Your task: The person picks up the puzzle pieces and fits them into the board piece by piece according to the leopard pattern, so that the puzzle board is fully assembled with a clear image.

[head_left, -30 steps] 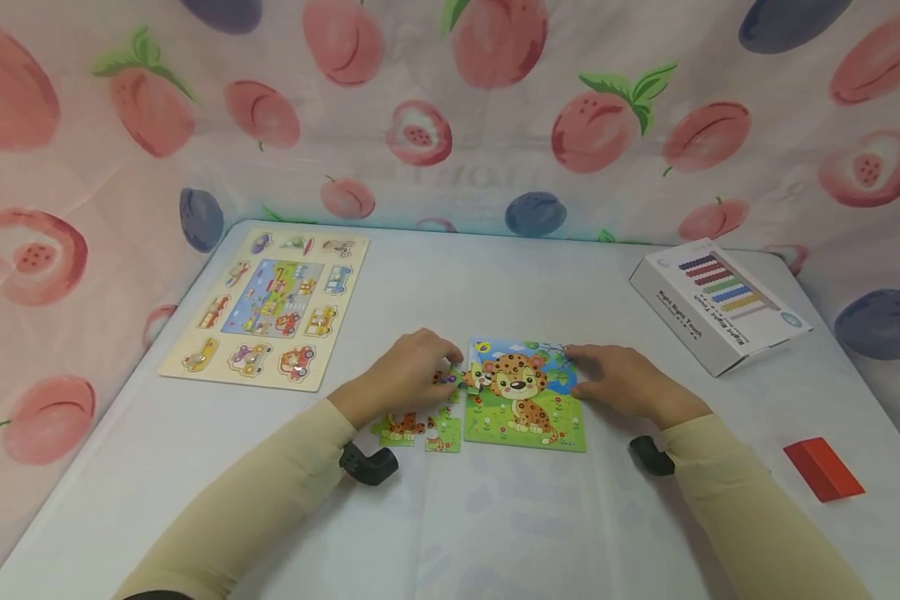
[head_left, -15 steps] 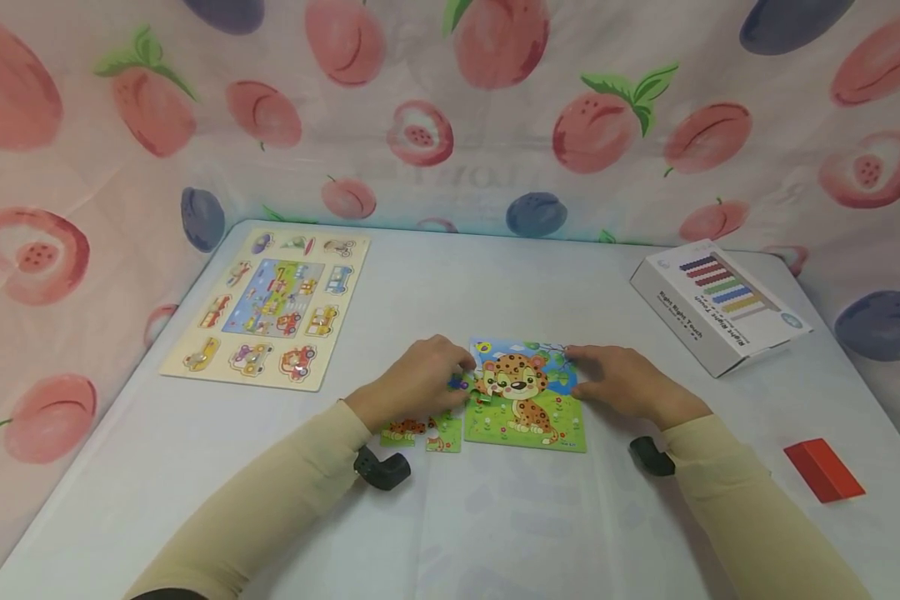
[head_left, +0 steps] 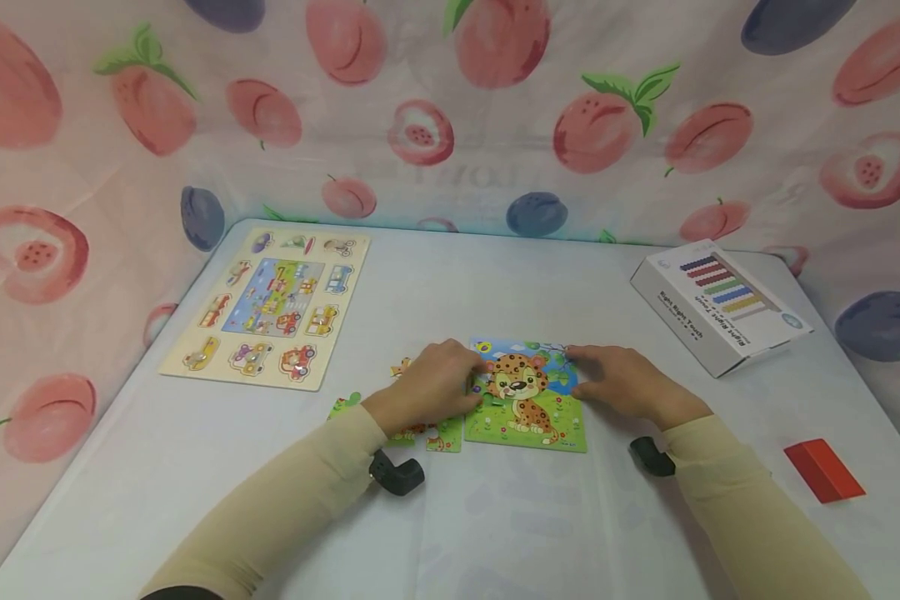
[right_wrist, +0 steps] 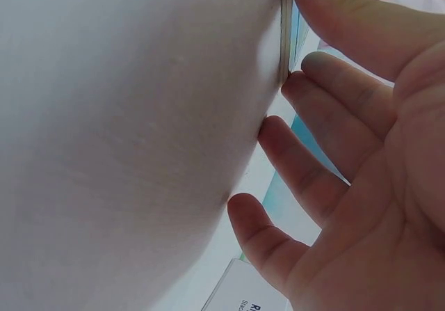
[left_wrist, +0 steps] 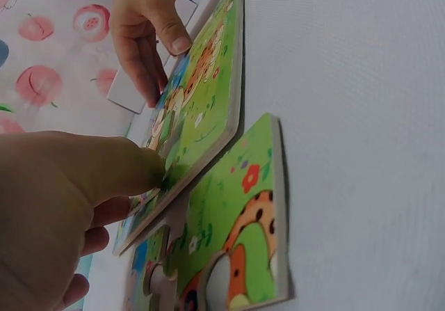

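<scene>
A square leopard puzzle board lies on the white table. Over its left part, my left hand pinches a puzzle piece between thumb and fingers; much of the piece is hidden by the hand. In the left wrist view the thumb presses down at the board's face. My right hand touches the board's upper right edge with thumb and fingertips, its fingers mostly straight in the right wrist view. Loose puzzle pieces lie left of the board, partly under the left hand, one with a leopard tail.
A wooden vehicle puzzle lies at the back left. At the back right stands a white box with coloured bars printed on it. A red block sits at the right. Fruit-patterned cloth walls the table's back and sides.
My left hand has moved right with the puzzle piece, from the board's left edge to over its left part, uncovering loose pieces behind it. The right hand stays put.
</scene>
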Tool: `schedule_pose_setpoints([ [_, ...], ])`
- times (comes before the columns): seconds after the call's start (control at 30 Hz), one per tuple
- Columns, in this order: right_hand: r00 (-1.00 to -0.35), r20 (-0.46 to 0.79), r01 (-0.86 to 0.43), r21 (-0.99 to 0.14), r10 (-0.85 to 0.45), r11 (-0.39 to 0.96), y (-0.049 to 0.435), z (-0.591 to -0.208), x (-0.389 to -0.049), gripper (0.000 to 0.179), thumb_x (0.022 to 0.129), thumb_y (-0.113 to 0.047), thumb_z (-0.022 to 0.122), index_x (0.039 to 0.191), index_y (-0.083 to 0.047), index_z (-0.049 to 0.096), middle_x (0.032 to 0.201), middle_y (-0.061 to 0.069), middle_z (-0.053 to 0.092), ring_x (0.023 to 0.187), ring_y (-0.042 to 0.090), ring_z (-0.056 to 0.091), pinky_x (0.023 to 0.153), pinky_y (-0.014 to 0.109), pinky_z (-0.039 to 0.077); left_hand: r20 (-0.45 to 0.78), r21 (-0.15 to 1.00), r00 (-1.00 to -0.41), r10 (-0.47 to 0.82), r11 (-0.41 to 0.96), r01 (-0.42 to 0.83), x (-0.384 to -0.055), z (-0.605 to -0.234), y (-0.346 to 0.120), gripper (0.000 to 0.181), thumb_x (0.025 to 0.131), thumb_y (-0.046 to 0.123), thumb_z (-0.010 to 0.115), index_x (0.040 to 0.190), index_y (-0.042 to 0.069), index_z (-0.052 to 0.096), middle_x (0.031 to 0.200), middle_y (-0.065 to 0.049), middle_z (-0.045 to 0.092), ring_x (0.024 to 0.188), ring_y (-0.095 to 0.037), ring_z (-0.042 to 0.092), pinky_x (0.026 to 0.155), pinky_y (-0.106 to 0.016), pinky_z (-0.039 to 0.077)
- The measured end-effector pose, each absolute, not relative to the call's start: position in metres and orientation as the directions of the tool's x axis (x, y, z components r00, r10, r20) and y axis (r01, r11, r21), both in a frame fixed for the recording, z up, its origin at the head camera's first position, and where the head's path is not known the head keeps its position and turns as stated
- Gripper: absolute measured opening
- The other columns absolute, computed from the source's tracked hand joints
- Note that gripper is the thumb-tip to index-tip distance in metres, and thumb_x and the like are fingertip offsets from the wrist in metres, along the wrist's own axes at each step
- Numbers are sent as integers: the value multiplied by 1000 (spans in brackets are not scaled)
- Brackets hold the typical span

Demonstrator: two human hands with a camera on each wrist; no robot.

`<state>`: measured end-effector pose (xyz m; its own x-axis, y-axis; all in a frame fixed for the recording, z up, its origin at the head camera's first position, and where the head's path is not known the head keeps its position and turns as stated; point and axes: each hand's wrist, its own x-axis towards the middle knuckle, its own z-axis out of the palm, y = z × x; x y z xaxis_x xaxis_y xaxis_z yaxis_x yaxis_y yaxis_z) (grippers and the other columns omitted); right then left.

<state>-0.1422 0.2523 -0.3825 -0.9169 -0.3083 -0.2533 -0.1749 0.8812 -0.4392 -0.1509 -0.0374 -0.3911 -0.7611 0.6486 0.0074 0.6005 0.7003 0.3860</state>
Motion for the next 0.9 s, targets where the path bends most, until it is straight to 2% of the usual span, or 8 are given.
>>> schedule_pose_setpoints([
  [0.9,-916,-255,-170,-451,-310,876,252,-382,-142,61,90,-21,75,145,-5,53,148,23,46,138,49,35,110,64,26,66,342,-763,642,704,622,-149,-400,-33,32,88,28,76,114,8,72,107,-3,71,105,-22,60,95,-41,46],
])
